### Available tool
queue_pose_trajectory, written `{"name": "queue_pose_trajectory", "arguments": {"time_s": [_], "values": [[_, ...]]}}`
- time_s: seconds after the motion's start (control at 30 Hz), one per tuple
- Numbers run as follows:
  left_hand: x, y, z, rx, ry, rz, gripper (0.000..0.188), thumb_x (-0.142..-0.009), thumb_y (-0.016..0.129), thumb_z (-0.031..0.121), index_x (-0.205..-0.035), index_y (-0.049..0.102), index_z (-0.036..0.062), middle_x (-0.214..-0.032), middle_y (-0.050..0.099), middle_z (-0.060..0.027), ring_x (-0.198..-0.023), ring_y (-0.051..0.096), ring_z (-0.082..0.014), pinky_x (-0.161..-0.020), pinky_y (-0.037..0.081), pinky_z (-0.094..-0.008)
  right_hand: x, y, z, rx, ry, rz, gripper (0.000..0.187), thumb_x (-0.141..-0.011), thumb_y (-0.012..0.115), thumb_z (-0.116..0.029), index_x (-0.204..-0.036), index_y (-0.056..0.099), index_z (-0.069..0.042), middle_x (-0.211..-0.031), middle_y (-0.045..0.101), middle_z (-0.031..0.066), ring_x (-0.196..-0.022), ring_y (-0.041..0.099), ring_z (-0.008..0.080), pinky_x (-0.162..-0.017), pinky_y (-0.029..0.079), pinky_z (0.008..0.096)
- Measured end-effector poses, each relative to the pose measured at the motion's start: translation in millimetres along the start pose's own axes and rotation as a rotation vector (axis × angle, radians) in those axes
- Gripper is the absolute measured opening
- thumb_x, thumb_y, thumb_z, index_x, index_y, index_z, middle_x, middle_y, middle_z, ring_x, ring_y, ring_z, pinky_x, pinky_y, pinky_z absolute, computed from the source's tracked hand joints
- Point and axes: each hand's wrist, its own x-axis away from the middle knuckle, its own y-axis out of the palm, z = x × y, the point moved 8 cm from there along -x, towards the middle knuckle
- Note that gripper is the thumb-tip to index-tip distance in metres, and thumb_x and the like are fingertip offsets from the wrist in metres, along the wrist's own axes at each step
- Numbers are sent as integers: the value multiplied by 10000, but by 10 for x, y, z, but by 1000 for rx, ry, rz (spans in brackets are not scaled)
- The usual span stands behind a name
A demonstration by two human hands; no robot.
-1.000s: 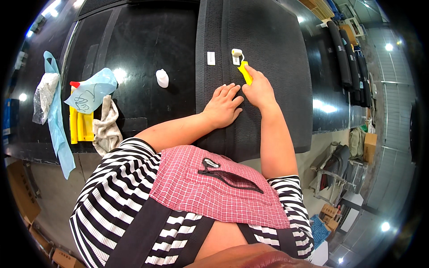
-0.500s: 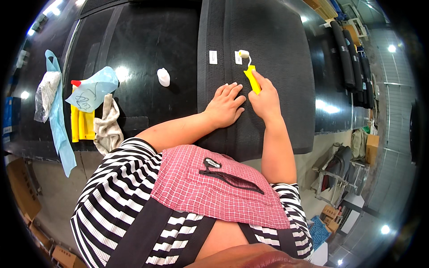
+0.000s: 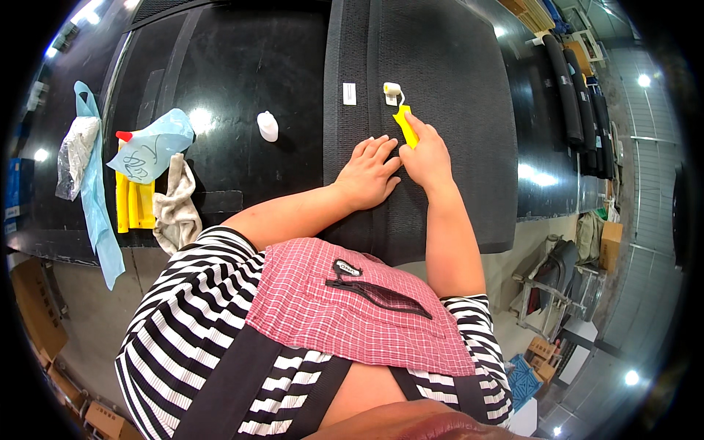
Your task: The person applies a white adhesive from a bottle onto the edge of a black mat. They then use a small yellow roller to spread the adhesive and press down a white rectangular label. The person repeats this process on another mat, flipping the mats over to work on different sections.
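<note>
Grip of the right hand (image 3: pixel 429 155) is wrapped around the yellow handle of a small roller (image 3: pixel 404 122), with the index finger stretched along it. The roller's white head (image 3: pixel 393 89) covers the upper part of a small white label (image 3: pixel 391 101) on a dark textured mat (image 3: pixel 469 125); how hard it presses, I cannot tell. Just beside, the left hand (image 3: pixel 368 176) lies palm down on the mat, fingers a little spread, holding nothing. Another white label (image 3: pixel 350 94) is on the mat to the left of the roller head. Left of the mat, a white rounded object (image 3: pixel 268 127) stands on the glossy black surface (image 3: pixel 242 66). Farther left are a light blue sheet (image 3: pixel 158 143) with dark scribbles, partly over a yellow item (image 3: pixel 135 209), a crumpled beige cloth (image 3: pixel 176 209), a long blue strip (image 3: pixel 99 209) and a clear plastic bag (image 3: pixel 75 158).
</note>
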Motion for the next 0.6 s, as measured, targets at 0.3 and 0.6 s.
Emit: {"name": "queue_pose_trajectory", "arguments": {"time_s": [0.3, 0.6], "values": [[0, -10, -1, 0, 5, -3, 460, -917, 679, 291, -1326, 600, 95, -1488, 462, -189, -1452, 368, -365, -1216, 247, -515, -216, 5, -15, 13, -9, -4, 645, -824, 641, -126, -1463, 555, -122, -1234, 644, 191, -1176, 624, 362, -1024, 494, 430], [3, -38, -8, 15, 9, 22, 403, -911, 685, 287, -1258, 632, 90, -1500, 459, -181, -1453, 369, -362, -1208, 262, -512, 10, -233, -9, -182, -53, 107, 627, -815, 603, -114, -1442, 575, -119, -1171, 648, 193, -1108, 636, 371, -982, 502, 423]]}}
